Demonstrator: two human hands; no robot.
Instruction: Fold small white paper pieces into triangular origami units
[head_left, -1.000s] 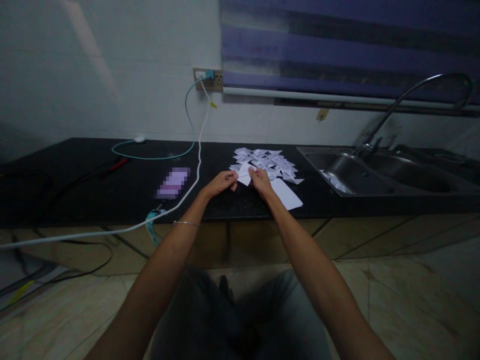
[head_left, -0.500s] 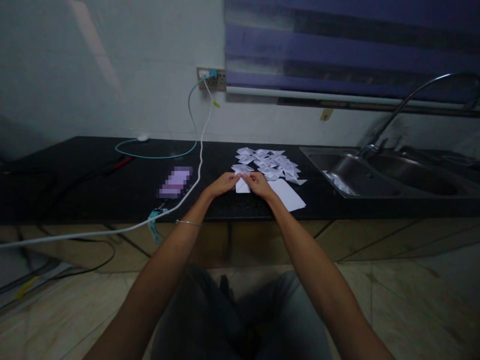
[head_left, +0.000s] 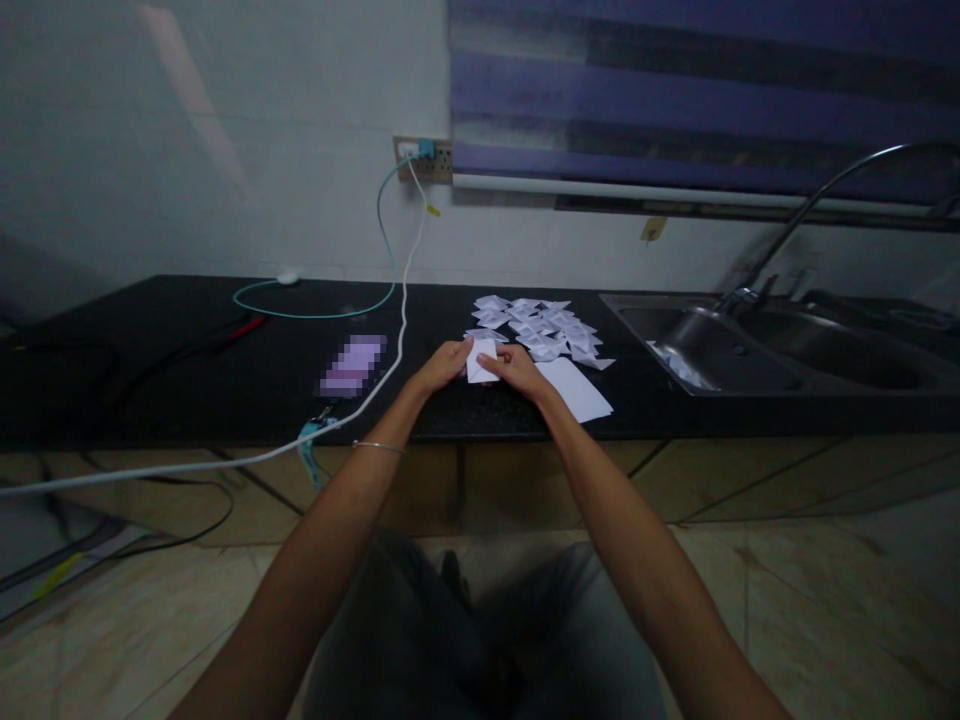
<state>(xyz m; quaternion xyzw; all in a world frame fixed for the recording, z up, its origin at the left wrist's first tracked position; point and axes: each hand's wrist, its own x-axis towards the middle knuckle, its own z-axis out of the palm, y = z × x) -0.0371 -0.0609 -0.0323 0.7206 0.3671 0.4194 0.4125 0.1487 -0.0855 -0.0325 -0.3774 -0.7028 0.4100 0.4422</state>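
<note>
A small folded piece of white paper (head_left: 481,362) is held between both hands above the front part of the black counter. My left hand (head_left: 445,366) pinches its left edge. My right hand (head_left: 519,369) grips its right side, with the thumb lying across the paper's face. Just behind the hands lie several folded white paper pieces (head_left: 546,325), pointed in shape and set in loose rows. Beside my right wrist rests a stack of flat white paper sheets (head_left: 576,390), partly hidden by the arm.
On the right, a steel sink (head_left: 727,350) with a tall curved faucet (head_left: 806,205) is set into the counter (head_left: 187,350). A phone with a blurred screen (head_left: 352,366) lies left of my hands. A white cable (head_left: 402,325) runs from the wall socket (head_left: 433,160) across the counter's front edge.
The folded paper has been tilted up a little, showing more of its face. My left fingers have shifted to its left edge, and my right thumb now lies lower across it.
</note>
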